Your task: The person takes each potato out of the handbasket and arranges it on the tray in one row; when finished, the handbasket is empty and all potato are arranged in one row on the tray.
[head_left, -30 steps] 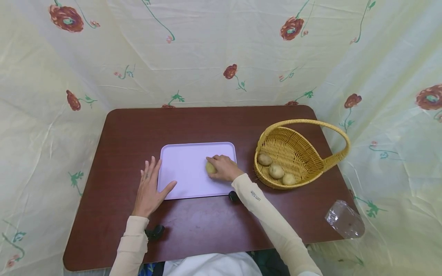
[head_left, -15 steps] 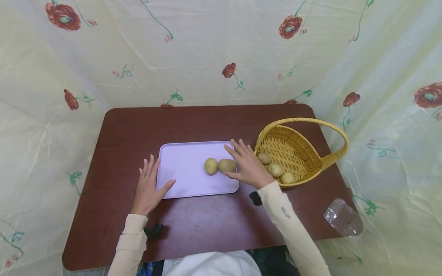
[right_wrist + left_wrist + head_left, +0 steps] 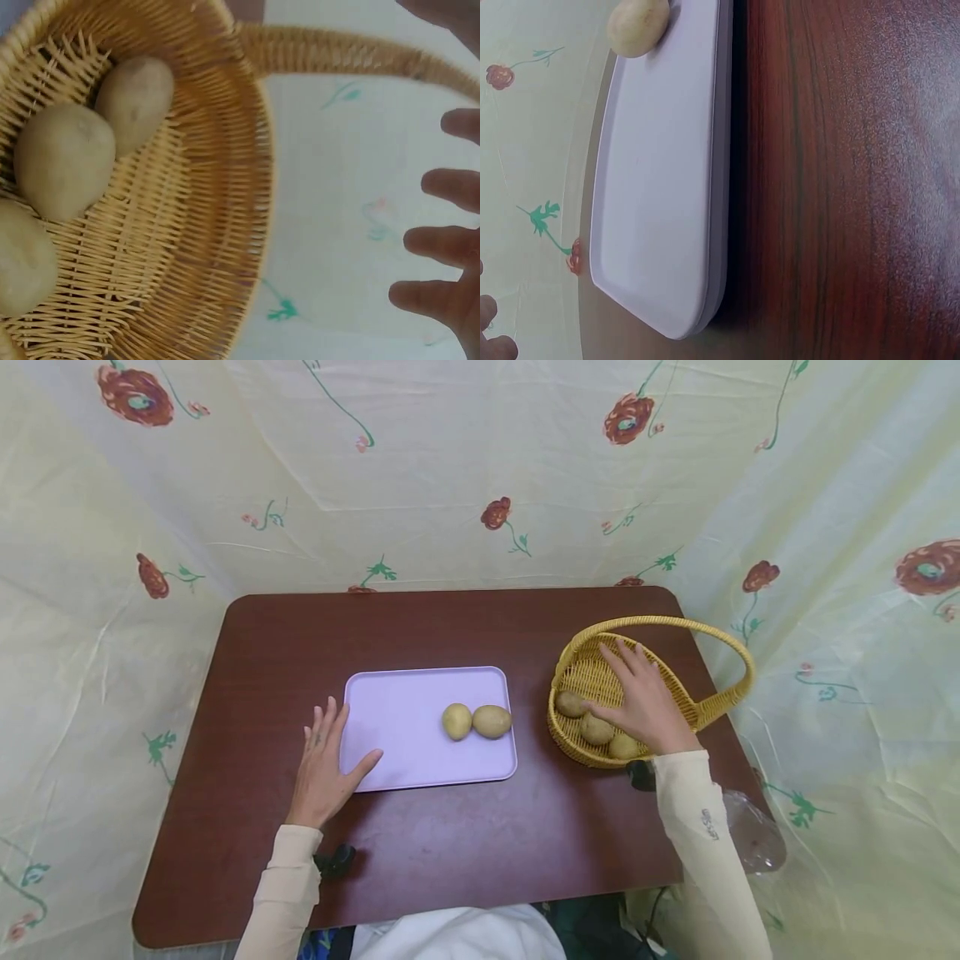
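Two potatoes lie side by side on the right half of a lilac tray: a rounder potato and a longer potato. My left hand rests at the tray's left edge, fingers straight and thumb spread, holding nothing. Over the wicker basket, my right hand is spread with nothing in it. Three potatoes sit in the basket, among them a brown potato and a paler potato, both plain in the right wrist view. A third potato lies nearest the front rim.
The basket's tall handle arches over it toward the right. A crumpled clear plastic piece lies at the table's right front corner, partly behind the right sleeve. Flowered cloth hangs behind the brown table.
My right hand has let go of a potato on the tray, leaving two there, and has moved right to over the basket. My left hand has stayed at the tray's edge.
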`<state>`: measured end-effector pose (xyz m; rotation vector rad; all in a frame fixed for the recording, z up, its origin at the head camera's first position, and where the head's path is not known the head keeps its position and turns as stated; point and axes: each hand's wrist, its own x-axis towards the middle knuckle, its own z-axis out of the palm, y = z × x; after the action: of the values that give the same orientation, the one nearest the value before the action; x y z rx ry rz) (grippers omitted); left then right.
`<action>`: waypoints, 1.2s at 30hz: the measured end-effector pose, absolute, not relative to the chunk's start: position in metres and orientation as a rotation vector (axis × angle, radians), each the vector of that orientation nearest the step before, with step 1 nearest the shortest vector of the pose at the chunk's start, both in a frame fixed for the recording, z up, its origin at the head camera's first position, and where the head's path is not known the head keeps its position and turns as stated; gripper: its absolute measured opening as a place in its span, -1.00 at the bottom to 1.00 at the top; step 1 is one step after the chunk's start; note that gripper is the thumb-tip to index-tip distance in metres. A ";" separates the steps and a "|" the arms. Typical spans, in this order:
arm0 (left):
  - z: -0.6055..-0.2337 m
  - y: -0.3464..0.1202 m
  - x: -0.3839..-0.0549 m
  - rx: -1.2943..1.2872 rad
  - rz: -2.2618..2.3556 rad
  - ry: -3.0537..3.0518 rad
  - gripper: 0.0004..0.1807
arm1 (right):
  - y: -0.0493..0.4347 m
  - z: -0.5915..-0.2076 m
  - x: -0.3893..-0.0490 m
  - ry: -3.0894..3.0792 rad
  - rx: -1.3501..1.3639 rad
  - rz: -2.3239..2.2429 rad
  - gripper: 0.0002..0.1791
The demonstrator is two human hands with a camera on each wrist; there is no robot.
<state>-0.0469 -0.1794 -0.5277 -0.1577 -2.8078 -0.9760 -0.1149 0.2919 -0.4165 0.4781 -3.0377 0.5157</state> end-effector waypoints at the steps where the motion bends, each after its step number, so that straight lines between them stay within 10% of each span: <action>1: -0.528 -0.180 -0.047 -0.157 -0.978 -2.807 0.00 | 0.295 -0.418 -0.121 -3.047 0.478 0.510 0.02; 16: -0.528 -0.183 -0.042 -0.123 -0.988 -2.813 0.00 | 0.290 -0.481 -0.172 -3.418 0.583 0.537 -0.08; 36: -0.526 -0.186 -0.045 -0.121 -0.980 -2.807 0.00 | 0.276 -0.497 -0.170 -3.449 0.469 1.039 -0.82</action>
<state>-0.0450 -0.1855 -0.5264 -0.1213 -2.8068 -0.9798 -0.1701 0.2761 -0.4966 0.4689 -3.4491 1.0390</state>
